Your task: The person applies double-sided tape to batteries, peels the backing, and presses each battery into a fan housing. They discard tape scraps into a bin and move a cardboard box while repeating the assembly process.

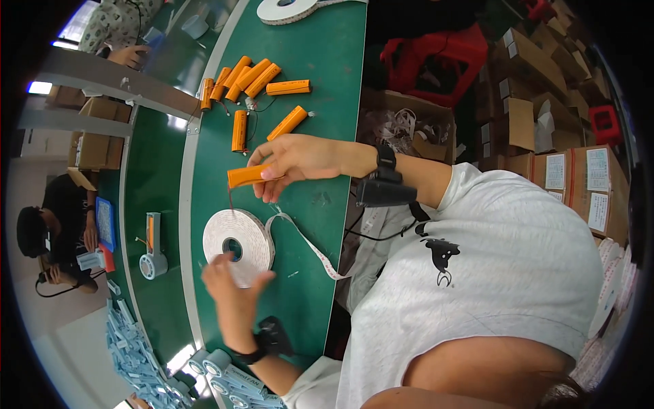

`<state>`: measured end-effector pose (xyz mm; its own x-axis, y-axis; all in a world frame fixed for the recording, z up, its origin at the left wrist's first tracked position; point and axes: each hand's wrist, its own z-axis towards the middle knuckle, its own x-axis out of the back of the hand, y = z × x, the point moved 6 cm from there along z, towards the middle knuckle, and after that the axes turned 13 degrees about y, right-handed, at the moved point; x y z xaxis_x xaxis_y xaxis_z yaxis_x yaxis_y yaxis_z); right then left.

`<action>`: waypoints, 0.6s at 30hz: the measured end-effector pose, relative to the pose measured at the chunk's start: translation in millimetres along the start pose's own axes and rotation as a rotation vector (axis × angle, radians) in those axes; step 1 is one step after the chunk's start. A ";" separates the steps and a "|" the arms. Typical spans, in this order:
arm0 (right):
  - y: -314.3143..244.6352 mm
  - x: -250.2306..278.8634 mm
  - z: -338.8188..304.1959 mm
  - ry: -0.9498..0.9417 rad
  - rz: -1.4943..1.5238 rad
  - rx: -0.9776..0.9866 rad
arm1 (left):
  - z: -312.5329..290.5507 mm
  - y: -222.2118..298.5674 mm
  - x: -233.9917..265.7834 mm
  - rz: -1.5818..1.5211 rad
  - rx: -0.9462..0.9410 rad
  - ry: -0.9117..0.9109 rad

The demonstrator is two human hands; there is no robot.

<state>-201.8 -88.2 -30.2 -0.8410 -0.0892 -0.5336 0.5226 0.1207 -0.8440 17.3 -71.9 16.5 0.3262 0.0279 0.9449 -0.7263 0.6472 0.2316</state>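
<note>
My right hand [289, 165], at the upper middle, pinches an orange cylindrical battery pack [245, 176] between thumb and fingers. A thin wire hangs from the pack's end towards the roll below. My left hand [235, 293] is slightly blurred, its thumb and fingers spread over the lower edge of a white tape roll [216, 235]. I cannot tell whether the fingertips touch it. The roll lies flat, and a loose strip of tape [306, 243] runs from it to the table edge. More orange battery packs [288, 87] with wires lie beyond my right hand, several bunched together.
Another white roll [286, 9] lies at the green table's [320, 157] top end. Light-blue fan housings [231, 378] are stacked at the bottom, beside a heap of blue parts [133, 341]. One blue handheld piece [154, 262] lies across the metal rail. Cartons [572, 184] and a red stool [439, 61] stand right; co-workers sit left.
</note>
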 end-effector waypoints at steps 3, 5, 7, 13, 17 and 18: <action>17.3 -20.7 0.2 -0.119 0.320 -0.295 | -14.0 15.3 -21.4 0.228 0.089 0.115; 20.6 -31.8 1.1 -0.190 0.276 -0.316 | -15.6 11.7 -25.4 0.208 0.092 0.159; 23.3 -43.3 -1.4 -0.311 0.188 -0.346 | -16.8 11.4 -24.5 0.155 0.076 0.245; 7.2 -78.3 17.3 -0.111 -0.824 0.282 | -32.5 -5.4 -10.8 0.195 0.207 0.370; -18.6 -87.0 21.0 -0.013 -0.619 0.392 | -43.2 -14.9 -5.2 0.185 0.335 0.477; -16.7 -88.4 22.0 -0.006 -0.559 0.360 | -46.2 -16.6 -5.0 0.092 0.338 0.532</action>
<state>-133.1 -104.0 29.8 -0.9988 -0.0481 -0.0093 0.0226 -0.2830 -0.9589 55.7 -47.6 -2.7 0.4465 0.5029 0.7401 -0.8880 0.3508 0.2974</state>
